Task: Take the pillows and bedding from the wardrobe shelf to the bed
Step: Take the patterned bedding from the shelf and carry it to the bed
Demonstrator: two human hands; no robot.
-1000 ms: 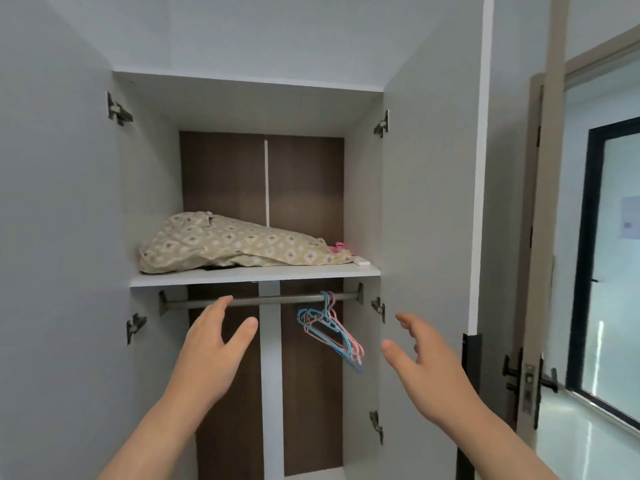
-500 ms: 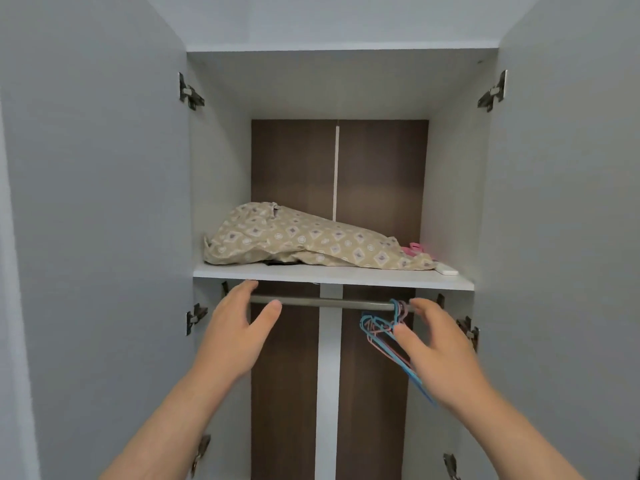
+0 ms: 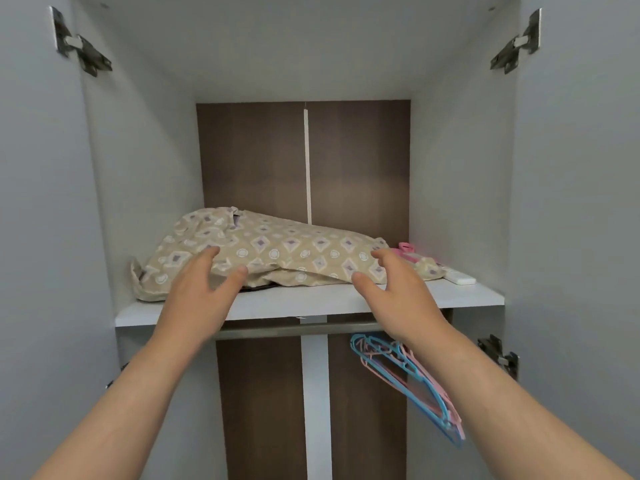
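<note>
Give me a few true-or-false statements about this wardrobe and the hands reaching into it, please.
1. Patterned bedding lies on the shelf. True.
2. Both hands hold the bedding in tight fists. False: the left hand and right hand are open with fingers spread at its front edge, and nothing is gripped yet.
3. Hangers hang from the rail below the shelf. True.
4. The hangers are green and yellow. False: they are blue and pink.
5. A small white object lies at the right end of the shelf. True.
</note>
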